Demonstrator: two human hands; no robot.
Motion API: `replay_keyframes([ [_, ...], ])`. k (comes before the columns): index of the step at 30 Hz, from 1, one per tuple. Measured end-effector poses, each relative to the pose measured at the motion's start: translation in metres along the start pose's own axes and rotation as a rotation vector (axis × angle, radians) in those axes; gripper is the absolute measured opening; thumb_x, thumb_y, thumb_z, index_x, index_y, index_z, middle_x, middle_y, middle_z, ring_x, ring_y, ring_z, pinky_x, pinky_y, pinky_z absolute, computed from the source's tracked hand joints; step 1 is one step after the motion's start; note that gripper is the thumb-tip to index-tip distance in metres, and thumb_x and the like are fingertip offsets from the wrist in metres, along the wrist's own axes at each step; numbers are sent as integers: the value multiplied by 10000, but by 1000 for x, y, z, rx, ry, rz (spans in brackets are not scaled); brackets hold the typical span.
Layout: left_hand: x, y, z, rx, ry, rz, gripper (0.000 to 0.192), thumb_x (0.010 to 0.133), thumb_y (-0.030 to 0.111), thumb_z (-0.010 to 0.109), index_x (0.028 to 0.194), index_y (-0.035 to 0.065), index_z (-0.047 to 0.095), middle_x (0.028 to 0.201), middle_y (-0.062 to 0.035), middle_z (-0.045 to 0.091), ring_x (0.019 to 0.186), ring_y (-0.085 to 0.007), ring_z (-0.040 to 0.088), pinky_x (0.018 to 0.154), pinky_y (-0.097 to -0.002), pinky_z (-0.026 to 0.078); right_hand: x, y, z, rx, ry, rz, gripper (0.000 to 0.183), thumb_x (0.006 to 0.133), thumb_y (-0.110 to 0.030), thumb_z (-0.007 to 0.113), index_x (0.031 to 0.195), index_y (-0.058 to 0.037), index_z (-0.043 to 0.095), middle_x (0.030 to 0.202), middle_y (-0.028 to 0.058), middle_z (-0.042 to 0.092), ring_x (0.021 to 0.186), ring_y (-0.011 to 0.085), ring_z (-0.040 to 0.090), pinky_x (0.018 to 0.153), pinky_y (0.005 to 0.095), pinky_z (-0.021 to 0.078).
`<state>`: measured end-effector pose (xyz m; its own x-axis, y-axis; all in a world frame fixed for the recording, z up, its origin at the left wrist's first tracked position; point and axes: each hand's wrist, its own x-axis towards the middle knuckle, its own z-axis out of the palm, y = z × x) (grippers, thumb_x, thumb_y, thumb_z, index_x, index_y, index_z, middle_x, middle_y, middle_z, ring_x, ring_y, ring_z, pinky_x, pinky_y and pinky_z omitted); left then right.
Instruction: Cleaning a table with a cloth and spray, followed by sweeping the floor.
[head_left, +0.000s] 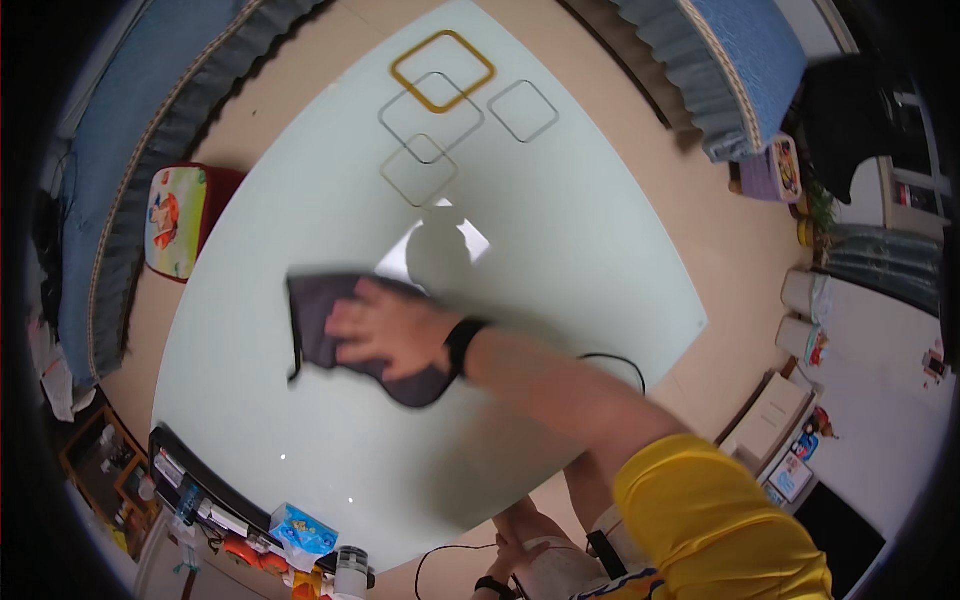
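Note:
My right hand (390, 330), with a black band at the wrist, lies palm down with spread fingers on a dark grey cloth item (319, 307). A thin black cord hangs at the item's left end, and its lower edge bulges out under the wrist. Both rest on the pale glass tabletop (585, 262); the hand is blurred. At the bottom, my left hand (517, 559), also with a black band, is over my thigh by a thin cable. Its fingers are small and not clear.
A blue tissue pack (304, 532), a cylindrical container (351, 574) and a black-edged organizer (214, 480) line the near left edge. A black cable (619, 360) curves over the right side. A red stool with a picture seat (176, 221) stands left; blue-covered furniture (739, 67) stands beyond.

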<state>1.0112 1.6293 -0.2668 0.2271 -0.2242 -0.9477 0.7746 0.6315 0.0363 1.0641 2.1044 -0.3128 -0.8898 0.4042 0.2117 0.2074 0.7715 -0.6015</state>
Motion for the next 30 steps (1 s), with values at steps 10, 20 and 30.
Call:
replay_keyframes([
  [10,-18,-14,-21,64,125,53,1245,496,594,634,1202,13,-211,1204,-327,68,1082,-451,274,882,-383,332,-207,41,-107,-456,228,1258,564,754,-434,430,1251,-246,240,1332,87,127,1226,278,98,966,469,61],
  [20,-27,-26,-55,293,-13,114,979,616,562,553,1262,43,32,1062,-301,422,1005,-387,423,841,-366,361,-320,-89,-25,-347,349,1904,580,798,-408,353,1287,-192,128,1340,125,31,1226,316,41,949,499,77],
  [30,-124,181,-200,15,703,854,227,767,66,465,983,-5,472,920,-155,534,821,-243,528,695,-313,418,-127,-63,-13,-125,247,1069,576,748,-341,462,1250,-157,245,1315,157,117,1214,328,90,927,554,71],
])
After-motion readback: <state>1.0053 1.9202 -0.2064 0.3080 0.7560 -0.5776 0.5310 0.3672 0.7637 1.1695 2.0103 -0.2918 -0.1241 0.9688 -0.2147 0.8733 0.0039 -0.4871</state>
